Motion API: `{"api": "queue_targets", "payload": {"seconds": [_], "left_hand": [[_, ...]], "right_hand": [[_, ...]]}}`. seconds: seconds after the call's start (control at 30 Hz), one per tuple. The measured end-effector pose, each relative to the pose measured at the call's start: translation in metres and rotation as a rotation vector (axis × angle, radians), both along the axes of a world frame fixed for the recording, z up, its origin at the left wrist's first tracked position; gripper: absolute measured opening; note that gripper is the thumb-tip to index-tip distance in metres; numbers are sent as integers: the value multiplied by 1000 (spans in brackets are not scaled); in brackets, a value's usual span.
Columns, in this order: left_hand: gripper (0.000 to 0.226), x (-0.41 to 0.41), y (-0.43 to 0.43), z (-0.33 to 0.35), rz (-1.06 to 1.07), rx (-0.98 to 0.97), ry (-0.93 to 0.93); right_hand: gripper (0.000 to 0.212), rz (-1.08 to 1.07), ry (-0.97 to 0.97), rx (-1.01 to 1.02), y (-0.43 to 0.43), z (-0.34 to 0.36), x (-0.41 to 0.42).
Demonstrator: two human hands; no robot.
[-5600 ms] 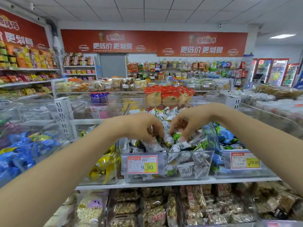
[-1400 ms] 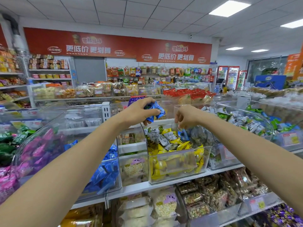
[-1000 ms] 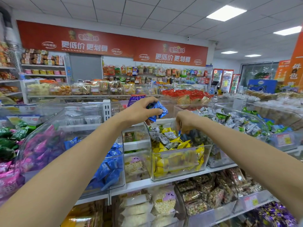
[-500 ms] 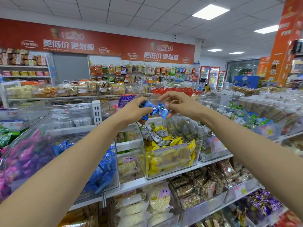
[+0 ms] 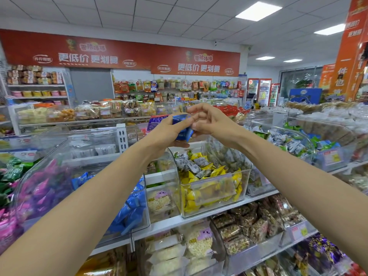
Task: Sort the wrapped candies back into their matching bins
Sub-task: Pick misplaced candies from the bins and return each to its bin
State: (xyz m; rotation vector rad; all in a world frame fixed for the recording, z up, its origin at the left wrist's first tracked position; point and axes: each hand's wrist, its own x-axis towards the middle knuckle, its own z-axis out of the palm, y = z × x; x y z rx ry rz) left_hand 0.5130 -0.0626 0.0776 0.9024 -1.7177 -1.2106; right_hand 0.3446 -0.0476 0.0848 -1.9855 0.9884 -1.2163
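The left hand (image 5: 165,134) has its grip clamped on a small bunch of blue foil-wrapped candies (image 5: 180,124), held in the air above the clear plastic bin of yellow wrapped candies (image 5: 213,188) on the white shelf (image 5: 199,216). The right hand (image 5: 215,124) touches the bunch's edge with its fingertips (image 5: 196,126). I cannot tell whether its grip pinches a wrapper.

The long red banner (image 5: 119,54) on the back wall says "更低价 更划算" in white, two times; the bins' price tags (image 5: 331,157) are too blurry to read
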Motion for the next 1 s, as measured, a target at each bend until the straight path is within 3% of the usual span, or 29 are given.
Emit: {"api": "queue_targets", "payload": {"seconds": [0.13, 0.23, 0.33, 0.43, 0.53, 0.57, 0.67, 0.73, 0.9, 1.0], "left_hand": [[37, 3, -1, 4, 47, 178, 159], [31, 7, 0, 6, 90, 150, 129], [19, 14, -2, 6, 142, 115, 123], [9, 24, -3, 7, 165, 72, 86], [6, 31, 0, 9, 159, 58, 70], [8, 33, 1, 9, 155, 60, 76], [8, 37, 3, 8, 142, 44, 80], [7, 39, 4, 8, 135, 29, 83], [13, 43, 5, 10, 133, -7, 81], [12, 45, 5, 10, 138, -16, 86]], "right_hand": [[35, 80, -2, 12, -5, -1, 2], [34, 103, -60, 60, -10, 1, 2], [19, 9, -44, 81, -23, -4, -6], [12, -127, 370, 90, -44, -23, -13], [33, -101, 811, 252, -62, -45, -8], [39, -82, 907, 287, -66, -50, -4], [20, -90, 1069, 218, -80, -61, -1], [39, -85, 1041, 245, -84, -58, -5], [24, -64, 775, 157, -85, -41, -12], [30, 38, 796, 255, -88, -44, -2]]}}
